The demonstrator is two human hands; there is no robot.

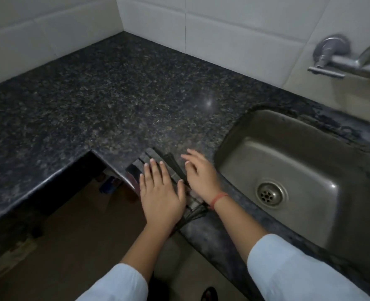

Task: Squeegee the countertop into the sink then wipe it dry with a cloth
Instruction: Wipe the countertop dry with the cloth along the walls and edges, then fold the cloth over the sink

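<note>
A dark speckled granite desk point(119, 101) is shown in an L-shaped corner, backed by white wall tiles point(234, 31). A steel sink point(310, 161) is set into the desk at the right, its drain point(269, 193) seen near the middle of the basin; a metal tap point(340, 55) is mounted on the wall beyond it. At the near edge of the desk, just left of the sink, a dark folded cloth point(151, 157) is laid, with a dark thin strip running along its right side; whether this strip belongs to a squeegee cannot be told. The left hand point(161, 192) is pressed flat on the cloth, fingers extended and slightly spread, so that nothing is enclosed in its grip. The right hand point(198, 172) is placed just beside it, toward the sink, fingers likewise extended and grip wide; it is blurred, and contact with the cloth cannot be confirmed. A red thread point(218, 197) is worn on the right wrist. Pale sleeves point(288, 263) are seen on both forearms. A brown floor point(71, 235) is visible below the desk edge.
</note>
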